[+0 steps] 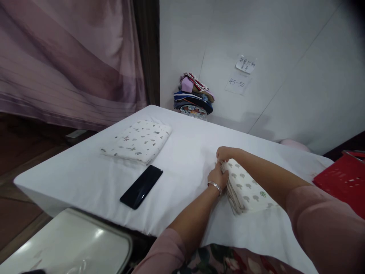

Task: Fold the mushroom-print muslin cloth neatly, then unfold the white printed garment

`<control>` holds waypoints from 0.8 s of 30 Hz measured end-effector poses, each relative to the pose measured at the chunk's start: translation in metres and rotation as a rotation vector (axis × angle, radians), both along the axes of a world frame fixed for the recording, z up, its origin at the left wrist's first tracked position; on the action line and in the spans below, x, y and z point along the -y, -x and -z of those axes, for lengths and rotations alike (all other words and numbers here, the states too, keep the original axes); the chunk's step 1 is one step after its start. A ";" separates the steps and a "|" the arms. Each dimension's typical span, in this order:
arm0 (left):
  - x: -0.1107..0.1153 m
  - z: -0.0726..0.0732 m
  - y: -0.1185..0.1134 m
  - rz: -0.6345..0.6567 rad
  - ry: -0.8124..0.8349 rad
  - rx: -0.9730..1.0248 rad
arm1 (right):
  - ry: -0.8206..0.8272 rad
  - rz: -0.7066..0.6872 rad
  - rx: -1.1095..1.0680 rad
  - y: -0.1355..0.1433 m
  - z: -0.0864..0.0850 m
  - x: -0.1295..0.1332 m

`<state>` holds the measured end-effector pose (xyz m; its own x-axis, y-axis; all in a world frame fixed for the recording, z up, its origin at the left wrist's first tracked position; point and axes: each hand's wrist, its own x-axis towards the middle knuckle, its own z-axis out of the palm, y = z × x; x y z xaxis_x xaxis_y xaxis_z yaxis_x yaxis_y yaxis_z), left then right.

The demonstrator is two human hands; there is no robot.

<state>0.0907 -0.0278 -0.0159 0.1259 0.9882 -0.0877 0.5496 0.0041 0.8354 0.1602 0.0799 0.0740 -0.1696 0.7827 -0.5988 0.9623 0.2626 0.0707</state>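
A folded white cloth with grey tree-like prints and a small green mark point(247, 186) lies on the right part of the table. My left hand point(218, 176), with a silver bracelet at its wrist, grips the cloth's layered left edge near the far corner. Just beyond it, my right hand point(224, 153) is closed at that same corner, its fingertips partly hidden. To the left lies another folded white cloth with small dark prints point(139, 140), touched by neither hand. A black phone point(142, 186) rests nearer to me.
The white-covered table point(94, 171) stands against a pale wall with paper notes point(237, 83). Behind its far edge is a pile of folded clothes point(194, 97). A red item point(343, 182) is at the right; a pale glossy stool or chair point(76, 243) stands front left.
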 end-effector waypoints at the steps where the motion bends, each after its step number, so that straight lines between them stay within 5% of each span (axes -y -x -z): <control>1: 0.000 0.000 0.000 0.004 -0.003 -0.005 | 0.011 0.012 0.017 0.001 -0.001 0.001; 15: 0.008 -0.002 -0.004 0.031 -0.070 -0.023 | 0.020 -0.048 0.293 0.028 0.001 0.008; 24: 0.007 0.000 -0.009 -0.089 0.026 0.146 | -0.094 -0.058 0.299 0.031 0.001 0.012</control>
<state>0.0997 -0.0353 -0.0158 0.0517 0.9936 -0.1008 0.4189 0.0701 0.9053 0.1294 0.0678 0.0726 -0.0423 0.8314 -0.5541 0.8788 0.2948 0.3752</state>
